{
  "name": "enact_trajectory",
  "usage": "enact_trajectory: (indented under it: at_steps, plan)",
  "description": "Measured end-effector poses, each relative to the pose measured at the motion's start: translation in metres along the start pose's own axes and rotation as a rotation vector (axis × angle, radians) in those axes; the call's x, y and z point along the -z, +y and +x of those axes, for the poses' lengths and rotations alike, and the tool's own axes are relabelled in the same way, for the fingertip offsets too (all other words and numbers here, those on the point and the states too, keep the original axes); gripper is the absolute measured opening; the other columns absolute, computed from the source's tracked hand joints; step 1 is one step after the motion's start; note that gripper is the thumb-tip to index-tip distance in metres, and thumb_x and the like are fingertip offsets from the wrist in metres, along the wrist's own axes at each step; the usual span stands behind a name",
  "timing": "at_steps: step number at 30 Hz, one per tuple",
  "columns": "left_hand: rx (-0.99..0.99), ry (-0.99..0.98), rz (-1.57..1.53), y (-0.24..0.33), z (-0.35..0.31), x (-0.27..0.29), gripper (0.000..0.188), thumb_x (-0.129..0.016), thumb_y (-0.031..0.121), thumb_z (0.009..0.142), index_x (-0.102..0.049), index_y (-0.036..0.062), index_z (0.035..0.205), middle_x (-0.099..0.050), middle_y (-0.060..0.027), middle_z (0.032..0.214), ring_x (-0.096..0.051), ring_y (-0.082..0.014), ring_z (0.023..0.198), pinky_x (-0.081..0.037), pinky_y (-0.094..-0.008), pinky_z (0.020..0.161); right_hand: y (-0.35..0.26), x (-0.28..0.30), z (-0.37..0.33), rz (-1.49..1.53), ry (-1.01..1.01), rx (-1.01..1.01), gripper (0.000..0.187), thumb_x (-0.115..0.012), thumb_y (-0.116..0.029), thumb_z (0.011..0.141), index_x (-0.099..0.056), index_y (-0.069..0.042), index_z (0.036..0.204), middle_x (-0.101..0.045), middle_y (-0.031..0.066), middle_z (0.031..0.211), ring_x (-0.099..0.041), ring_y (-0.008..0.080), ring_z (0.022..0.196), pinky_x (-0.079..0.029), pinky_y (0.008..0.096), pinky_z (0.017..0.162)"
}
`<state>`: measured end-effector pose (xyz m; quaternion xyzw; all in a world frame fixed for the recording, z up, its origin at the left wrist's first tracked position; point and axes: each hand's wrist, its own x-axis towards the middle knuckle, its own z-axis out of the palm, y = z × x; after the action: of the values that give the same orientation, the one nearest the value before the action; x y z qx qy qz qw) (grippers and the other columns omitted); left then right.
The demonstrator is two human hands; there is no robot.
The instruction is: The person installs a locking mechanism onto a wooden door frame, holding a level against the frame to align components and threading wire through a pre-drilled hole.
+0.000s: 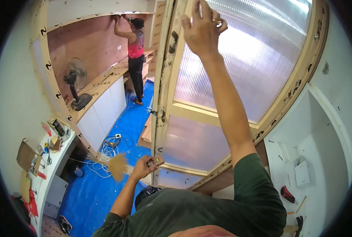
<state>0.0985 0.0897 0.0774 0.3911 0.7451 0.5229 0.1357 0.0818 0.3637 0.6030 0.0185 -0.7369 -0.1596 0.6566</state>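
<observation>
My right hand (204, 33) is raised at the upper part of a wood-framed door (200, 111) with ribbed translucent panels (239, 59). Its fingers are spread, with a ring on one, and it appears to rest on or just in front of the frame and panel. Lower down on the left, my left hand (143, 168) grips a small brown block (156, 161) with a coloured label, close to the door's lower edge side. Whether the block touches the door I cannot tell. A metal latch (173, 42) sits on the door's frame beside my right hand.
A co-worker (136, 47) reaches up inside the wooden alcove. A fan (78, 79) stands on the cabinet top. Blue sheeting (91, 197) covers the floor, with a broom (116, 166) and coiled white cord (107, 152). Tools lie on the left counter (51, 173) and right white shelf (318, 170).
</observation>
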Motion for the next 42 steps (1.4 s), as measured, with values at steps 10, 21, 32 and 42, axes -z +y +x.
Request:
enact_trajectory:
  at_steps: [10, 21, 32, 42]
  plan:
    - [0.040, -0.025, -0.117, -0.021, 0.003, -0.013, 0.058, -0.095, 0.026, 0.077, -0.076, 0.0020, 0.127, -0.074, -0.0178, 0.110, -0.073, -0.0323, 0.100, -0.058, -0.0408, 0.090, -0.060, 0.027, -0.184, 0.177, -0.360, -0.063, 0.071, -0.063, -0.025, 0.103, -0.041, 0.006, 0.163, -0.038, 0.0236, 0.173, -0.022, 0.0434, 0.165, 0.007, 0.0662, 0.127]
    - [0.009, 0.024, -0.167, -0.033, 0.001, -0.003, 0.056, -0.095, 0.023, 0.077, -0.077, 0.0020, 0.126, -0.075, -0.0175, 0.110, -0.073, -0.0333, 0.101, -0.058, -0.0408, 0.091, -0.045, 0.005, -0.097, -0.150, -0.223, 0.036, 0.073, -0.063, -0.037, 0.103, -0.045, 0.003, 0.161, -0.027, 0.0177, 0.178, -0.021, 0.0437, 0.165, -0.001, 0.0749, 0.123]
    - [0.008, -0.002, -0.089, -0.050, -0.001, 0.006, 0.053, -0.097, 0.019, 0.074, -0.077, 0.0010, 0.120, -0.075, -0.0169, 0.107, -0.073, -0.0335, 0.103, -0.058, -0.0413, 0.093, -0.045, 0.011, -0.114, -0.084, -0.215, 0.046, 0.067, -0.070, -0.032, 0.101, -0.053, 0.006, 0.154, -0.038, 0.0189, 0.174, -0.020, 0.0414, 0.166, 0.007, 0.0678, 0.126]
    - [-0.008, -0.086, -0.095, -0.024, 0.013, 0.021, 0.061, -0.098, 0.028, 0.077, -0.077, 0.0026, 0.128, -0.077, -0.0155, 0.111, -0.074, -0.0282, 0.103, -0.058, -0.0382, 0.090, -0.007, -0.009, 0.003, -0.088, -0.041, 0.052, 0.069, -0.063, -0.038, 0.105, -0.050, 0.007, 0.156, -0.038, 0.0231, 0.173, -0.021, 0.0440, 0.165, 0.006, 0.0692, 0.126]
